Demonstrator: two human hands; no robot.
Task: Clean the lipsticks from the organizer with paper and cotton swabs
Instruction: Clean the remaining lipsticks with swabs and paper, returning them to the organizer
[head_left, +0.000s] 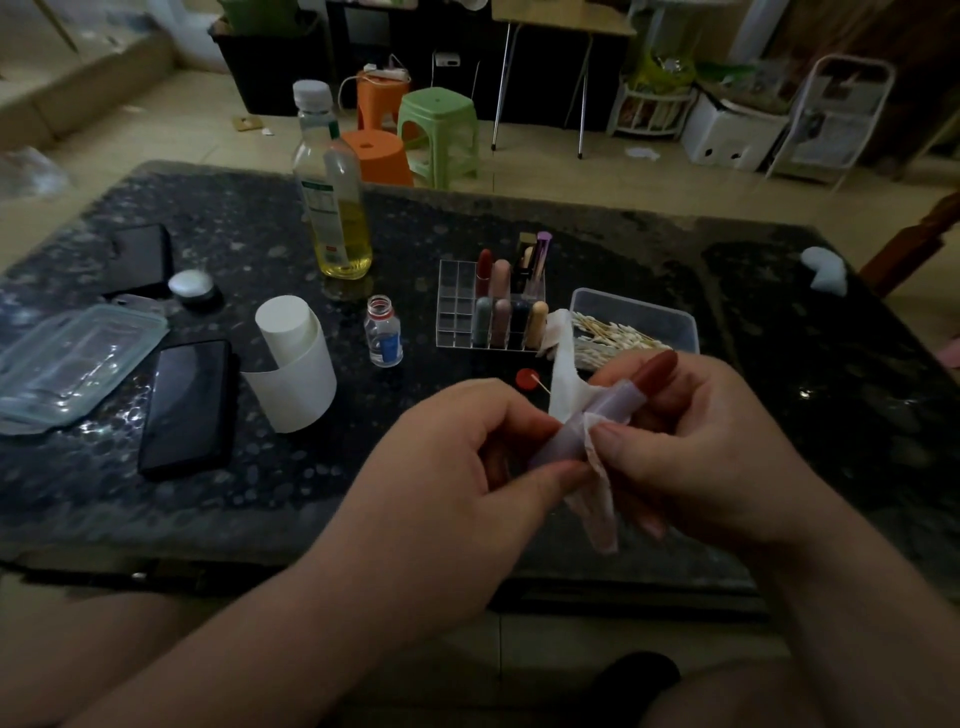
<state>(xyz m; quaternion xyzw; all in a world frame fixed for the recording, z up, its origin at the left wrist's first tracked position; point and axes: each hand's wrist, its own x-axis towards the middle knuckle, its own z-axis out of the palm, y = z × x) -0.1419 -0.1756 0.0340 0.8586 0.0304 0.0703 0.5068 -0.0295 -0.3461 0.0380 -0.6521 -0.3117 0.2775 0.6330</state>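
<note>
Both hands are up over the dark desk (311, 493), near its front edge. The left hand (457, 457) pinches the low end of a pale purple lipstick (618, 401). The right hand (717, 447) curls round the top end and presses a white paper (566, 382) on it with the thumb. Behind them stands the clear organizer (457, 306) (other lipsticks (502, 322) stand in its right side). Just beside it is a box (641, 306) of cotton swabs (613, 332).
</note>
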